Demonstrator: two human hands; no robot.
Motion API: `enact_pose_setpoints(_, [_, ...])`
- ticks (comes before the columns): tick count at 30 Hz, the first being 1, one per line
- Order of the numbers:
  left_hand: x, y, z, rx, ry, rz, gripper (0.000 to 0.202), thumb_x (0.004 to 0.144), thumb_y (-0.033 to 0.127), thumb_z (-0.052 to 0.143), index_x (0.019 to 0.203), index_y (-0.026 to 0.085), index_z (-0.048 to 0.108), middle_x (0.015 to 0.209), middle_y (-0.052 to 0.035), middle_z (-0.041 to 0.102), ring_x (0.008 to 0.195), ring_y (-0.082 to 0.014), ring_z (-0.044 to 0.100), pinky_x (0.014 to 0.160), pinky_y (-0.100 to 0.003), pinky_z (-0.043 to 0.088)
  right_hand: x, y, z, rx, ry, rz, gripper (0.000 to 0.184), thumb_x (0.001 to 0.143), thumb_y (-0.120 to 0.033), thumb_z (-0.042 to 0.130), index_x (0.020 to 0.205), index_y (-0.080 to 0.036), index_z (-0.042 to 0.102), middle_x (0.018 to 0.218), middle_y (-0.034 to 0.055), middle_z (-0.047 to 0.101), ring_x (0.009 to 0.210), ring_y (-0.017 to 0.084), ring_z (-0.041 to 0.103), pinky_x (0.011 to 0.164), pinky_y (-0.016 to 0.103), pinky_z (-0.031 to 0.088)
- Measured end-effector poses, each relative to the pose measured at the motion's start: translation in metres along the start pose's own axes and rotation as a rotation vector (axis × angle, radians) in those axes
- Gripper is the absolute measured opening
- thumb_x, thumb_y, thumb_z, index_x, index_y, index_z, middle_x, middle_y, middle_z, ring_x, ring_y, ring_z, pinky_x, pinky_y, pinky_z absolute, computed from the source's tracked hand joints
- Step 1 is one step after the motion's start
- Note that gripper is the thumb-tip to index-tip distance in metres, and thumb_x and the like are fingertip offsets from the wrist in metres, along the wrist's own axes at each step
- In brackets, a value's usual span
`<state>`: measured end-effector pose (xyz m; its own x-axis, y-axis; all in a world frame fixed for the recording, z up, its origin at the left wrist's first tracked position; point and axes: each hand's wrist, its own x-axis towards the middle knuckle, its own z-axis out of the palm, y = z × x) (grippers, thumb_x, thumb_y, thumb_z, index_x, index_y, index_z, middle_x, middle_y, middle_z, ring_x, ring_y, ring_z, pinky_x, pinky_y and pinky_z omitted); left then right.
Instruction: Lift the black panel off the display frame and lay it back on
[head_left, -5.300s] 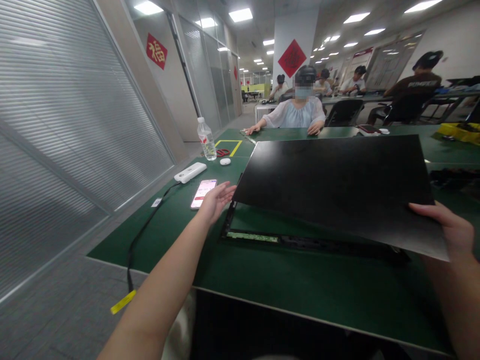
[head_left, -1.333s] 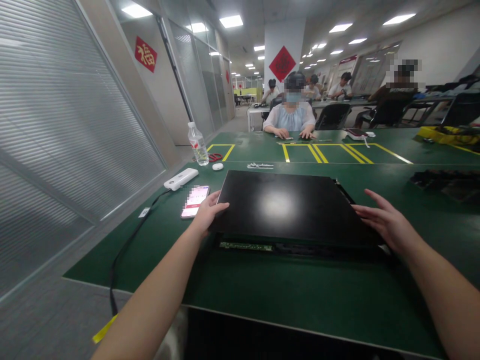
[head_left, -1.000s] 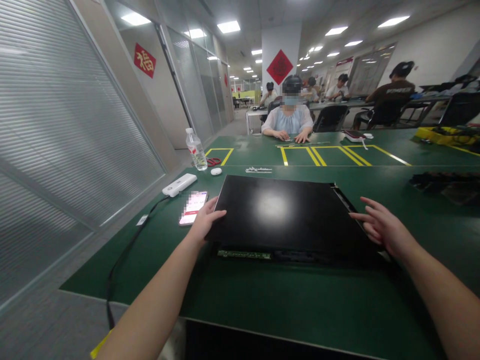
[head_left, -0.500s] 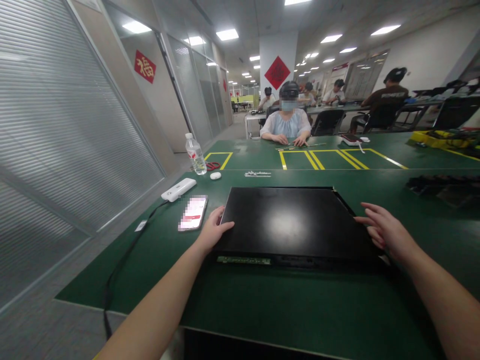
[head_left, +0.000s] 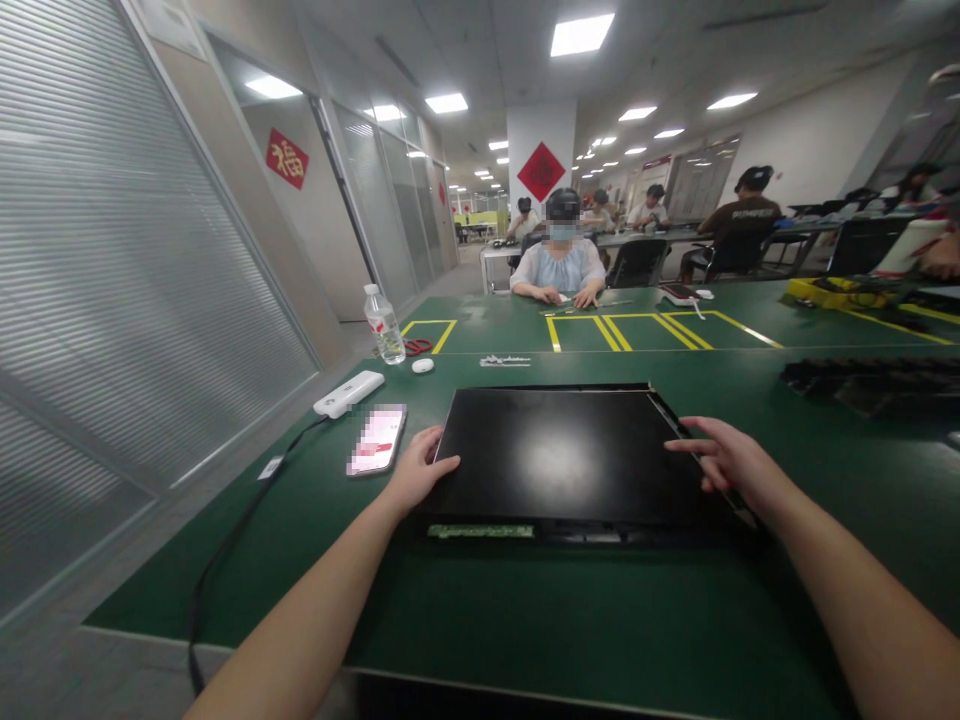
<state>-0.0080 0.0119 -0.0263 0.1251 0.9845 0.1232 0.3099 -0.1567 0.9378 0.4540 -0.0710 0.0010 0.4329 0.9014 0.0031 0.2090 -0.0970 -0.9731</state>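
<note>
A flat black LCD panel [head_left: 555, 450] lies on the green table in front of me. A strip of green circuit board [head_left: 480, 532] shows along its near edge. My left hand [head_left: 420, 470] grips the panel's left edge, thumb on top, the other fingers partly hidden at the side. Over the right edge reaches my right hand [head_left: 731, 462], its fingers spread and the index fingertip at the panel's surface. A narrow dark frame [head_left: 675, 415] borders the panel's right side, next to the right fingers.
To the left are a phone [head_left: 377, 440], a white power bank [head_left: 349, 394] with a black strap, a white case [head_left: 423, 366], a water bottle [head_left: 385, 325] and red scissors [head_left: 418, 346]. Small metal strips [head_left: 505, 361] lie beyond the panel. A person [head_left: 559, 255] sits opposite.
My right hand has moved inward, from beside the panel's right edge to over it. My left hand keeps its grip on the left edge. The camera view has shifted slightly.
</note>
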Motion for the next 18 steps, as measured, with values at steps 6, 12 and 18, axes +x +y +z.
enact_pose_setpoints(6, [0.003,-0.006,-0.004,-0.001,-0.036,-0.026,0.063,0.061,0.048,0.086,0.115,0.019,0.073,0.157,-0.0173,0.043,0.144,-0.0397,0.046,0.120,-0.051,0.036,0.005,0.000,-0.017,-0.280,0.272,-0.143,0.040,0.075,-0.055,0.066,0.098,-0.024,0.072,0.094,0.0073,0.078,0.056,0.015,0.058,0.048,0.029,0.046])
enact_pose_setpoints(12, [0.004,-0.008,-0.007,0.035,-0.058,-0.016,0.069,0.064,0.052,0.086,0.123,0.020,0.071,0.157,-0.0178,0.044,0.145,-0.0370,0.045,0.122,-0.050,0.034,0.025,0.024,-0.030,-0.623,0.238,-0.247,0.029,0.074,-0.053,0.068,0.086,-0.028,0.076,0.078,0.0077,0.073,0.071,0.027,0.066,0.064,0.041,0.053])
enact_pose_setpoints(18, [0.002,-0.004,-0.010,0.121,-0.074,0.008,0.065,0.066,0.052,0.084,0.122,0.021,0.071,0.152,-0.0178,0.049,0.145,-0.0374,0.044,0.122,-0.052,0.034,0.039,0.045,-0.024,-0.873,0.066,-0.177,0.028,0.073,-0.046,0.070,0.089,-0.025,0.079,0.094,0.0122,0.074,0.091,0.034,0.070,0.082,0.048,0.054])
